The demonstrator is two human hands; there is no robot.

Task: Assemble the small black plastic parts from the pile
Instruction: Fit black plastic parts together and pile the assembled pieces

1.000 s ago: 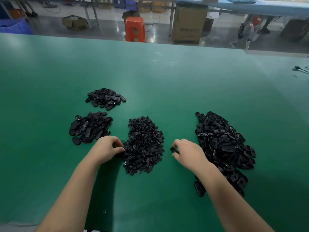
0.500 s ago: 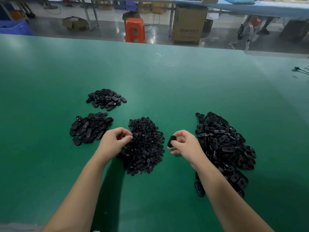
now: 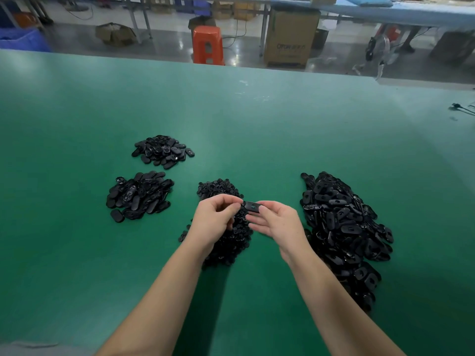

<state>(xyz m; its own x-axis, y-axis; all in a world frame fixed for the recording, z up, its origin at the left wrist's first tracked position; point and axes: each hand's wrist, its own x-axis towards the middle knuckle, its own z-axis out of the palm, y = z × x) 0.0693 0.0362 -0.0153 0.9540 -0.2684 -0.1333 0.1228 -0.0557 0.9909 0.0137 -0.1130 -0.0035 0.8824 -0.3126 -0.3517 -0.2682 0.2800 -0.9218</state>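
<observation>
Both hands meet just above the middle pile (image 3: 226, 242), a dense heap of tiny round black plastic bits with a knobbly, pebbled look. The right hand (image 3: 279, 222) pinches a flat oblong plate (image 3: 252, 207) of matte black plastic between thumb and fingers; the plate has rounded ends and a small hole near its middle. The left hand (image 3: 214, 219) has its fingers curled in, thumb and forefinger tips closed together right at the plate's left end; whether a small piece sits between them cannot be told. To the right lies the big pile (image 3: 344, 227), a long mound of the same flat oblong plates, smooth and faintly glossy, many showing a keyhole-shaped slot, stretching from mid-table down beside the right forearm. To the left are two smaller heaps, well apart from the hands: the near left pile (image 3: 138, 196), made of oval black pieces lying loosely over one another, and the far left pile (image 3: 162, 151), a flatter scatter of similar ovals. All rest on the table (image 3: 257, 124), a wide smooth green mat with a soft sheen and a few pale scuffs. Beyond its far edge stand an orange plastic stool (image 3: 207, 44) with cut-outs in its side and a brown cardboard box (image 3: 291, 38) on a shiny grey floor.
</observation>
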